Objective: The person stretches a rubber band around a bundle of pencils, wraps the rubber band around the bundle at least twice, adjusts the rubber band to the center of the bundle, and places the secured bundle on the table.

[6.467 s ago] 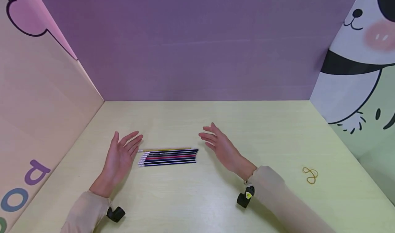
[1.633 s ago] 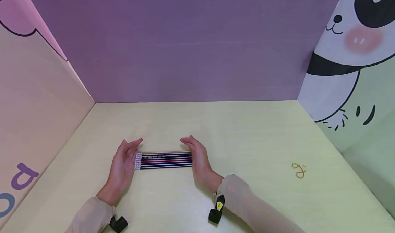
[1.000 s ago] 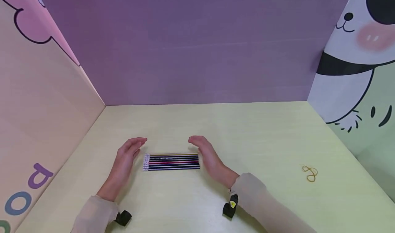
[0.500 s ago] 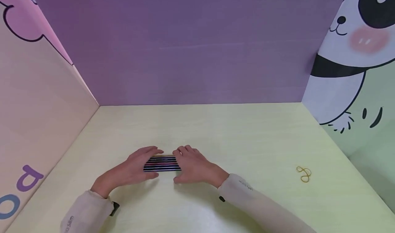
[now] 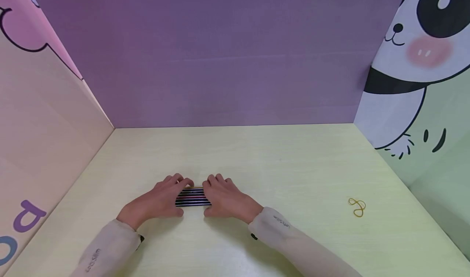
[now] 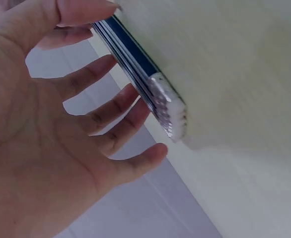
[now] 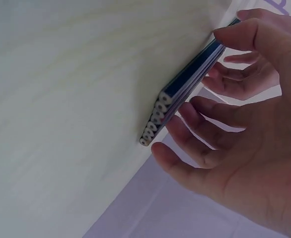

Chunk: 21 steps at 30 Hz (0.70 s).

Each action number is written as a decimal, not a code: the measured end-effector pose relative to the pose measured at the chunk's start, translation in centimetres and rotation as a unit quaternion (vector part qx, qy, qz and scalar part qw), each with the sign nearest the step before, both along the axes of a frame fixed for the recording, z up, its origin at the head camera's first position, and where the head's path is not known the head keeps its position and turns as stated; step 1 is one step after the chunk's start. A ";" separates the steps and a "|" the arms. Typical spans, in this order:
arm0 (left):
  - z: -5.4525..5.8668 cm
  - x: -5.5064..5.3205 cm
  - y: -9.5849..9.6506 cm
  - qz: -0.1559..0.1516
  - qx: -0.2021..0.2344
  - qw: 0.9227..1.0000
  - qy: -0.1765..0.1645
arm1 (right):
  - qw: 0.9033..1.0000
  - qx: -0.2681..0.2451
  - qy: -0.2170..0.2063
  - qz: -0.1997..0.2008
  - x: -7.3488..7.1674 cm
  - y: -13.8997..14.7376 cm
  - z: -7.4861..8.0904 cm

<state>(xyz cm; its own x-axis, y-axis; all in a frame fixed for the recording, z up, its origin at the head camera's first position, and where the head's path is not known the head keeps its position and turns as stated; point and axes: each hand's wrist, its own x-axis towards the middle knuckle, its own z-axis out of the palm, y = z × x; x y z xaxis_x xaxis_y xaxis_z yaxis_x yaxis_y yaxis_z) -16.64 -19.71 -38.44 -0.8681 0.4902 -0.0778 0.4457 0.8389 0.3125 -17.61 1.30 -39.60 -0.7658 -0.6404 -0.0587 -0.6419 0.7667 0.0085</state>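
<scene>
A flat row of several pencils, mostly dark with one red and one yellow among them, lies side by side on the table. My left hand grips the row toward its eraser end, thumb along the near edge and fingers at the far edge. From the other side my right hand grips it the same way. White erasers with silver ferrules line up in the left wrist view. Flat unsharpened ends show in the right wrist view. From the head, both ends are hidden under the hands.
A yellow rubber band, twisted into loops, lies on the pale table to the right. A purple panel stands behind, with printed panels on the left and right sides.
Earlier both open hands faced the row's ends, and the uneven pencils became lined up. Since then the hands have turned palm down, moved inward over the row and gripped its long edges.
</scene>
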 end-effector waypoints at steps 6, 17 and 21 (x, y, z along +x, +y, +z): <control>0.4 -0.2 0.9 0.010 -0.033 0.999 -0.009 | 1.000 0.004 -0.003 -0.006 -0.2 -0.1 0.2; 0.6 -0.5 1.4 0.022 -0.048 0.998 -0.033 | 1.000 0.012 -0.005 -0.016 -0.7 -0.7 0.6; 0.6 -0.5 1.6 0.022 -0.054 0.998 -0.033 | 1.000 0.009 -0.010 -0.012 -0.8 -0.9 0.7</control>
<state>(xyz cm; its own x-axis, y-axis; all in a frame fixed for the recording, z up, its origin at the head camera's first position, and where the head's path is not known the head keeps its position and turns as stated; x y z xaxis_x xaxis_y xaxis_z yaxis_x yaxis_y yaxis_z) -17.17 -18.07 -37.86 -0.8795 0.4383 -0.1852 0.3900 0.8871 0.2470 -18.45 0.38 -38.95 -0.7794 -0.6207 -0.0850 -0.6236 0.7817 0.0102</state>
